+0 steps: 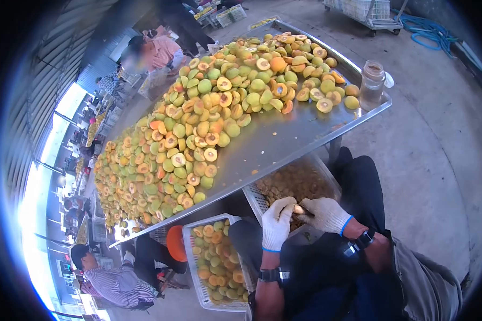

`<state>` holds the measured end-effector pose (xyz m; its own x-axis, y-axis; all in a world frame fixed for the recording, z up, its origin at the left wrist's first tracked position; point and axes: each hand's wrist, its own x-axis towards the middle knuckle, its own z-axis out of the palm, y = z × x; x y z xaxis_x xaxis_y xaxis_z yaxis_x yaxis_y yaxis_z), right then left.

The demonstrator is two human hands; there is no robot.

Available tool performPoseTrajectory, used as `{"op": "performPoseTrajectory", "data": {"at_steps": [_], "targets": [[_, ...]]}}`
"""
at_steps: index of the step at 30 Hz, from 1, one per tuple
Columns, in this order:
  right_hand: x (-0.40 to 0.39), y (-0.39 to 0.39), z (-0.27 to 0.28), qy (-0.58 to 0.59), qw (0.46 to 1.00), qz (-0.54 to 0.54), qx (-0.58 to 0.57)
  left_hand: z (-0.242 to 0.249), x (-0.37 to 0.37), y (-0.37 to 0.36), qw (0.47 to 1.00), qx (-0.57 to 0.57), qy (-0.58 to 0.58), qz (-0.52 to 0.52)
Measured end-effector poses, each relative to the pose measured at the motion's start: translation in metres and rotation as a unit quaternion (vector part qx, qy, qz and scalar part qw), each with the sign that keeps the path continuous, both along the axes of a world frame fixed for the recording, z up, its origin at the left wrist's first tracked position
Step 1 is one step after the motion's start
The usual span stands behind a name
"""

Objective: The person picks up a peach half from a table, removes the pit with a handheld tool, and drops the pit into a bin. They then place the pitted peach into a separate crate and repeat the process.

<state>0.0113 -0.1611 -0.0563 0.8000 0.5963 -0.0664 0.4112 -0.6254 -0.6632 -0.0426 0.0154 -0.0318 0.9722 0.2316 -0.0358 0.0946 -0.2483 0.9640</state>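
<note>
Both hands wear white knit gloves with blue cuffs and meet over a white plastic crate (256, 200) of brown fruit pits (294, 182). My left hand (276, 223) is closed, its thumb and fingertips drawn together toward the right. Beside it, my right hand (328, 215) is closed too, its fingertips touching the left ones. A small pale, brownish thing (301, 208) shows between the fingertips; its kind is too small to tell. On the metal table (273, 144) ahead lies a large heap of halved apricots (198, 123), several with pits in them.
A clear jar (372, 85) stands at the table's right corner. Left of my knees is a white crate (190, 251) of apricot halves (219, 262), near an orange bowl (175, 243). Co-workers (118, 278) (163, 51) sit around the table. A blue hose (426, 29) lies at back right.
</note>
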Motion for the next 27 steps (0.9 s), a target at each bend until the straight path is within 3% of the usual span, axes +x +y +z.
{"op": "performPoseTrajectory", "data": {"at_steps": [4, 8, 10, 12, 15, 19, 21, 22, 24, 25, 26, 27], "targets": [[0.007, -0.004, -0.006, 0.012, 1.0, 0.0, 0.019, -0.013, 0.007, -0.009, 0.999, -0.038, -0.01, 0.016], [0.014, -0.005, -0.007, 0.013, 0.999, -0.013, 0.026, -0.026, 0.023, -0.014, 0.977, 0.182, -0.108, 0.005], [0.017, -0.007, -0.008, 0.022, 1.0, -0.021, 0.003, -0.023, 0.028, -0.016, 0.978, 0.177, -0.112, -0.008], [0.015, -0.01, -0.015, -0.036, 0.999, -0.025, 0.004, -0.013, 0.029, -0.024, 0.998, -0.026, 0.036, 0.053], [0.016, -0.005, -0.02, -0.025, 0.999, -0.029, -0.005, -0.015, 0.035, -0.026, 0.996, 0.048, 0.047, 0.052], [0.021, -0.008, -0.026, -0.013, 0.999, -0.032, 0.004, -0.022, 0.038, -0.031, 0.997, 0.025, 0.019, 0.077], [0.02, -0.008, -0.027, 0.007, 0.999, -0.044, 0.006, -0.04, 0.039, -0.025, 0.984, 0.144, -0.058, 0.082], [0.022, -0.009, -0.024, 0.005, 0.999, -0.043, 0.006, -0.039, 0.04, -0.022, 0.984, 0.144, -0.059, 0.084], [0.024, -0.014, -0.009, 0.141, 0.982, -0.11, 0.065, -0.026, 0.046, -0.004, 0.96, 0.223, -0.086, 0.148], [0.026, -0.015, -0.004, 0.14, 0.982, -0.107, 0.066, -0.019, 0.053, 0.015, 0.953, 0.222, -0.11, 0.175], [0.027, -0.015, 0.002, 0.194, 0.963, -0.142, 0.123, -0.011, 0.06, 0.034, 0.957, 0.146, -0.085, 0.235], [0.03, -0.016, 0.008, 0.246, 0.936, -0.175, 0.18, -0.015, 0.068, 0.066, 0.92, 0.254, -0.143, 0.263]]}}
